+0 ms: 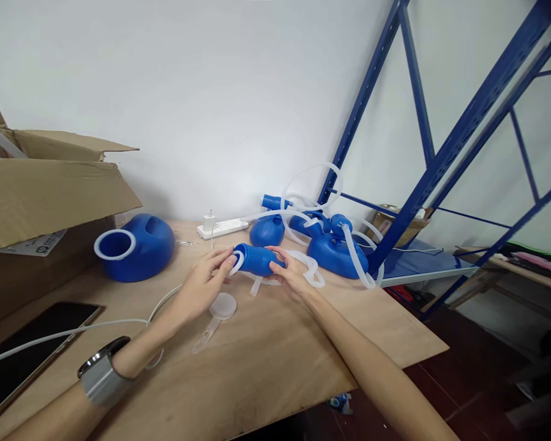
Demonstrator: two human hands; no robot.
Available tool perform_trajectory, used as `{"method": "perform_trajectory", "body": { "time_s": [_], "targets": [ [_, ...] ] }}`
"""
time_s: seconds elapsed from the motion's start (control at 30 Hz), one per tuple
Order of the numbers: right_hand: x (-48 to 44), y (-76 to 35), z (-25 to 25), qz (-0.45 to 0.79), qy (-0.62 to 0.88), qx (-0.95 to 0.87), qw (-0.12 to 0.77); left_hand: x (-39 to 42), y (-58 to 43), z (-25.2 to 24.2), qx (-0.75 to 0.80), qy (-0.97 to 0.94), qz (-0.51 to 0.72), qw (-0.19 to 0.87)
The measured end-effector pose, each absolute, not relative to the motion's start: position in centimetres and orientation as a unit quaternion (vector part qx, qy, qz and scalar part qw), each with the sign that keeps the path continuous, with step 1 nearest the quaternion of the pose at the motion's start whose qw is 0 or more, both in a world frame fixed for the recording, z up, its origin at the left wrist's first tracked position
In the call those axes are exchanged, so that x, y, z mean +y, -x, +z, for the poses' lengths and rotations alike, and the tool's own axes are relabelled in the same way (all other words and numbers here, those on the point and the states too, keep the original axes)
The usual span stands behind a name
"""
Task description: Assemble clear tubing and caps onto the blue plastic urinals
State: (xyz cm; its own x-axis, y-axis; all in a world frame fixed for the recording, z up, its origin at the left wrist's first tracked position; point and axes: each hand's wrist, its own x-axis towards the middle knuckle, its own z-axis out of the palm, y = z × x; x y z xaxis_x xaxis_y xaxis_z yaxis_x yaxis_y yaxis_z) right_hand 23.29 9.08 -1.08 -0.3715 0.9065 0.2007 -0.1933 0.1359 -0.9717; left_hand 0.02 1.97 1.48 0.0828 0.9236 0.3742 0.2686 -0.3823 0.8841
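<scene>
- At the middle of the pale wooden desk (266, 367), a small blue bottle (257, 260) is held on its side just above the top, with its white-ringed mouth pointing left.
- The left hand (204, 282) pinches its fingertips on that white-ringed mouth. A silver watch (101, 372) sits on the wrist.
- The right hand (290, 274) is closed around the right end of the bottle, with its fingers curled over the body.
- Just near of the left hand, a clear cap (221, 307) with a strap lies flat on the desk, apart from the bottle.
- The desk is bare plywood with a raw edge on the right, where it ends above a dark floor (463, 367).
- On the far left of the desk, a large blue jug (140, 248) lies with its white-rimmed opening facing near-left.
- Beside the jug stands an open cardboard box (41, 196), its flaps spread.
- To the far right, a heap of blue vessels (333, 251) is tangled with white tubing, just beyond the right hand.
- A white power strip (223, 228) lies along the far edge, against a plain white wall (211, 92).
- A blue metal rack (441, 153) leans up at the right of the room.
- At the near left, a dark tablet (27, 358) lies flat, and a white cable (73, 331) runs over it.
- A paper label (37, 244) on the box carries print too small to read. No brand can be made out anywhere.
</scene>
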Motion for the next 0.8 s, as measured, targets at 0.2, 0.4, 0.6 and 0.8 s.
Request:
{"method": "perform_trajectory", "body": {
  "time_s": [0.2,0.4,0.6,0.8],
  "targets": [
    [9.2,-23.5,-0.9,0.55,0.32,-0.616,0.465,1.7,-0.1,1.5,0.488,-0.704,0.45,0.255],
    [9.6,-23.7,-1.0,0.525,0.329,-0.641,0.453,2.1,0.6,1.4,0.513,-0.695,0.452,0.221],
    [9.8,-24.1,-0.9,0.497,0.337,-0.666,0.443,1.9,0.7,2.0,0.466,-0.702,0.469,0.264],
    [9.4,-24.9,-0.1,0.424,0.327,-0.736,0.413,1.7,0.6,2.1,0.446,-0.686,0.478,0.319]
  ]
}}
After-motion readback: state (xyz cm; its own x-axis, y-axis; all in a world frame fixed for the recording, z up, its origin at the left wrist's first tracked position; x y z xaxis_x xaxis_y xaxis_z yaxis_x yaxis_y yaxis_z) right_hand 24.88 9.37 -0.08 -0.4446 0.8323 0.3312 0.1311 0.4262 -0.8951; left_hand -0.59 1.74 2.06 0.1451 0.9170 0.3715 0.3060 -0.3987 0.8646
